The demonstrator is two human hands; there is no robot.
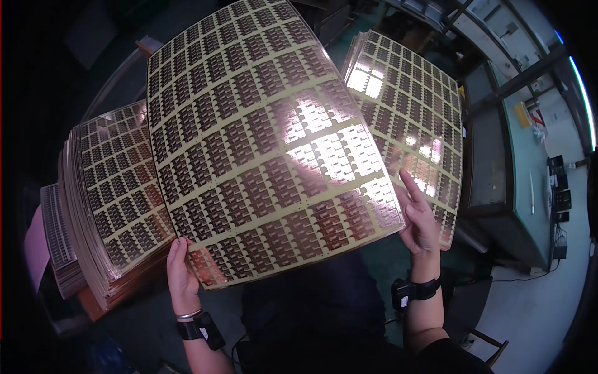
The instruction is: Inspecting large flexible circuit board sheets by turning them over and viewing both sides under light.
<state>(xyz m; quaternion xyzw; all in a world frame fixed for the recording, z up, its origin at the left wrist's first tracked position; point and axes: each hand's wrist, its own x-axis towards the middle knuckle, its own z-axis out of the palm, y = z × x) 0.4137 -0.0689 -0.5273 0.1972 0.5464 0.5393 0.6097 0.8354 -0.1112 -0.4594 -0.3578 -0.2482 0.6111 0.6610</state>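
I hold up a large thin sheet [261,143] patterned with rows of small copper-coloured circuit shapes, tilted toward me and catching glare near its middle. My left hand [180,274] grips its lower left corner, thumb on the front face. My right hand [418,218] supports its lower right edge with the fingers spread behind and along the edge. Both wrists wear dark bands.
A tall stack of similar sheets [112,206] lies at the left, with a smaller pile [59,237] beyond it. Another stack of sheets [411,118] lies at the right behind the held one. A green-topped workbench [523,181] and a metal frame stand at the far right.
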